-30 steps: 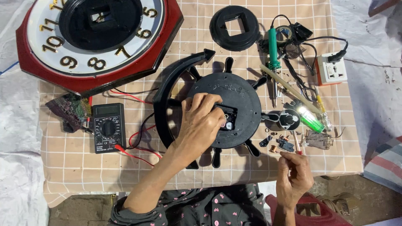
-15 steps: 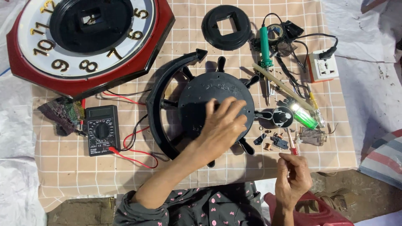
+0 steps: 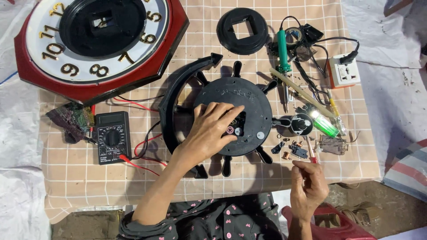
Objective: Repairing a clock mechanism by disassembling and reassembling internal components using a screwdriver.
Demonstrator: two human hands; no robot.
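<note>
The left hand point(image 3: 209, 133) lay flat and spread on a round black plastic disc point(image 3: 242, 113), its fingers fanned over the small square recess in the middle, gripping nothing. The disc had short knobbed spokes around its rim and a curved black arc with an arrow tip hugging its left side; it sat in the middle of a checked beige cloth point(image 3: 71, 178). The right hand point(image 3: 309, 184) was near the front edge of the cloth, fingers pinched narrowly around a thin tool with a red tip point(image 3: 312, 156), held upright.

Above and to the left rested an octagonal clock face point(image 3: 98, 44) with a glossy dark-red frame, a white ring with gold numerals and a black centre. A smaller black ring with a square hole point(image 3: 242, 30) lay beyond the disc. A black multimeter point(image 3: 112, 137) with red and black leads sat left of the disc. To the right were a green-handled soldering iron point(image 3: 283, 46), a white socket block point(image 3: 343, 71), a green lighter point(image 3: 324, 124) and small loose metal parts point(image 3: 293, 149).

Compared with half a second earlier, the left hand had slid from the disc's right side to its centre-left, and the fingers were flatter. The right hand stayed where it was.
</note>
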